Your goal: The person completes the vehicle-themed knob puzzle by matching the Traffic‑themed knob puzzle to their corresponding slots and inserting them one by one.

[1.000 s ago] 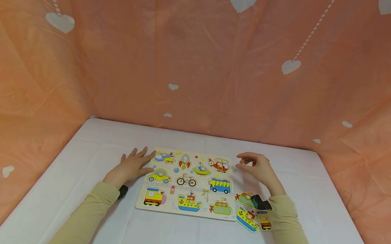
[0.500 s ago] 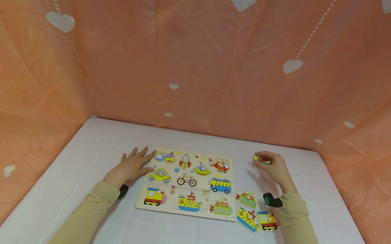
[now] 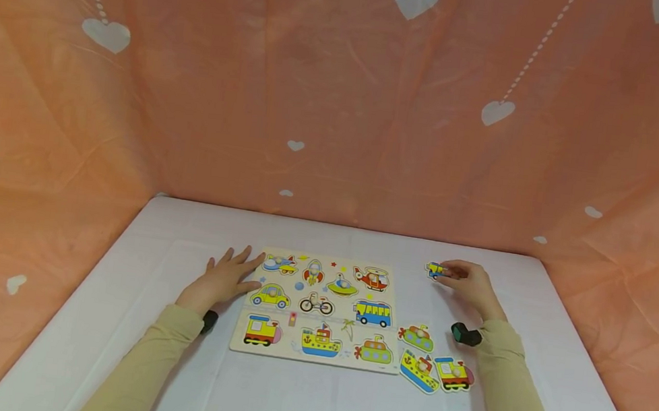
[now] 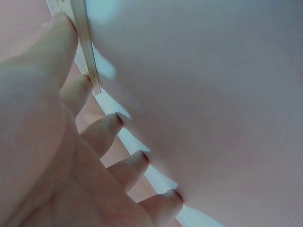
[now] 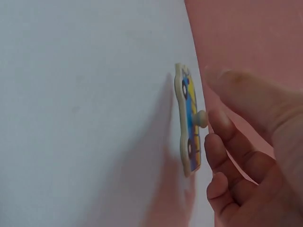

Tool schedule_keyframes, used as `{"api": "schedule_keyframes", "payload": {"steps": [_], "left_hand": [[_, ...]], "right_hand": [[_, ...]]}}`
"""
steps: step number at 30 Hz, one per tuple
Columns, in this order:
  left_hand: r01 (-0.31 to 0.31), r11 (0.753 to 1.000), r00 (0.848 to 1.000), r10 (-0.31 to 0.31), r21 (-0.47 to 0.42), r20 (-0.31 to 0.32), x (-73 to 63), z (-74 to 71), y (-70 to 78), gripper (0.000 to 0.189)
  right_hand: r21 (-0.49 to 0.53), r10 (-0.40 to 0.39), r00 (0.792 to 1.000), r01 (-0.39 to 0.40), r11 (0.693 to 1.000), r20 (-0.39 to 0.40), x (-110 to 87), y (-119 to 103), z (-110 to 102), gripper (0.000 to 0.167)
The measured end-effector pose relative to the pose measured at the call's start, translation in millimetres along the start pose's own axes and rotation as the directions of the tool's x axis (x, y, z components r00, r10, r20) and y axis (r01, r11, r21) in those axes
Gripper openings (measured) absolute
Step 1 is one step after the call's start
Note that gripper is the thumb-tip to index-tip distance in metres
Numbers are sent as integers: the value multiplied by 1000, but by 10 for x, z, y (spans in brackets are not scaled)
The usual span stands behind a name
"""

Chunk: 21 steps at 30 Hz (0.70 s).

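A wooden puzzle board (image 3: 273,312) printed with vehicles lies mid-table. My left hand (image 3: 219,288) spreads over its left edge; in the left wrist view, the thumb (image 4: 66,40) rests at the board's side and other fingertips reach the tabletop. Out to the right, my right hand (image 3: 469,288) is beside a bus puzzle piece (image 3: 435,270) at the back of the table. In the right wrist view, the piece's round wooden knob (image 5: 202,119) faces the loosely bent fingers. One fingertip is right at the knob, while the thumb (image 5: 236,90) stands apart from it.
At the board's right side lie a submarine piece (image 3: 417,337), a ship piece (image 3: 420,370) and a train piece (image 3: 453,374). A white cloth (image 3: 283,400) covers the table. Orange curtains (image 3: 340,112) with white hearts surround its back and sides.
My right hand has moved right, away from the board's upper right corner, with the bus piece, which now shows more beyond the fingers. The left hand stays put.
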<state>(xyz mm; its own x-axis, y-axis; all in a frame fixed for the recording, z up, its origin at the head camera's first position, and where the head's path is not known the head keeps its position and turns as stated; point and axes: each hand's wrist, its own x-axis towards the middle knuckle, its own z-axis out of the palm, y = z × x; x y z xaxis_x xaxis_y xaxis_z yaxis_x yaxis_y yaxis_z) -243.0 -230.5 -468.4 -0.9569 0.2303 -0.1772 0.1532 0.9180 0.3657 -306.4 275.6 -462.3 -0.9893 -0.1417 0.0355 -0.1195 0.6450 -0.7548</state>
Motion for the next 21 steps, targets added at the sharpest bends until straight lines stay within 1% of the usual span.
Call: {"api": "schedule_keyframes", "payload": {"steps": [2, 8, 12, 21], "left_hand": [[5, 1000, 1000, -5, 1, 5, 1, -1, -3, 71], [-1, 1000, 1000, 1, 0, 4, -9, -15, 15, 70], [-4, 1000, 1000, 4, 3, -1, -13, -13, 13, 70], [-8, 1000, 1000, 8, 5, -1, -17, -12, 10, 69]], "right_hand": [[-8, -6, 1000, 6, 1000, 1, 10, 23, -2, 39], [-22, 21, 1000, -22, 1000, -16, 23, 44, 2, 33], [-28, 38, 999, -38, 999, -24, 31, 48, 5, 33], [-41, 23, 998, -25, 999, -62, 74, 94, 34, 26]]}}
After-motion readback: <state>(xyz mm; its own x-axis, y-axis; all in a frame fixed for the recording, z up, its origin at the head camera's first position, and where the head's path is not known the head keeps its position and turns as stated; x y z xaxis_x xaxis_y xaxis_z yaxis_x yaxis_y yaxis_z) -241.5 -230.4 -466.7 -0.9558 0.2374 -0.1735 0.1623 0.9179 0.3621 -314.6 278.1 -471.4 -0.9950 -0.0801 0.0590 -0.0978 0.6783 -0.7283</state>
